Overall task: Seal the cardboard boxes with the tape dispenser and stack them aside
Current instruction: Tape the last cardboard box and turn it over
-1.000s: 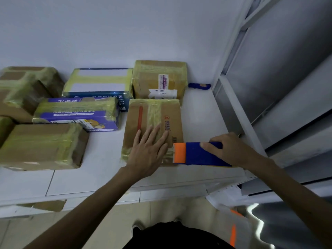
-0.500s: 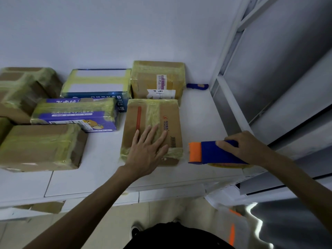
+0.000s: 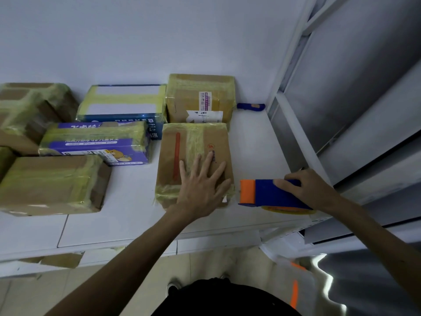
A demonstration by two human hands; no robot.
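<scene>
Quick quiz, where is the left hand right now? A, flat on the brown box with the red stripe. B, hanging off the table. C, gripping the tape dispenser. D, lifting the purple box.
A: the left hand lies with fingers spread on the brown box, while the right hand holds the tape dispenser.

A parcel-packing station in what looks like a stockroom: cardboard boxes [image 3: 50, 183], bound in yellowish tape, crowd a white worktable [image 3: 127, 213] pushed against a bare white wall [image 3: 136, 37]. One brown carton [image 3: 182, 103] bears a printed shipping label [image 3: 205, 116]. A blue carton [image 3: 123, 103] and a purple carton [image 3: 95, 142] (both retail packs with printed text) are taped over as well. A blue-and-orange tape dispenser [image 3: 268, 192] is at the table's near edge. Grey metal shelving [image 3: 341, 76] rises on the right, above a pale floor [image 3: 216, 263].
</scene>
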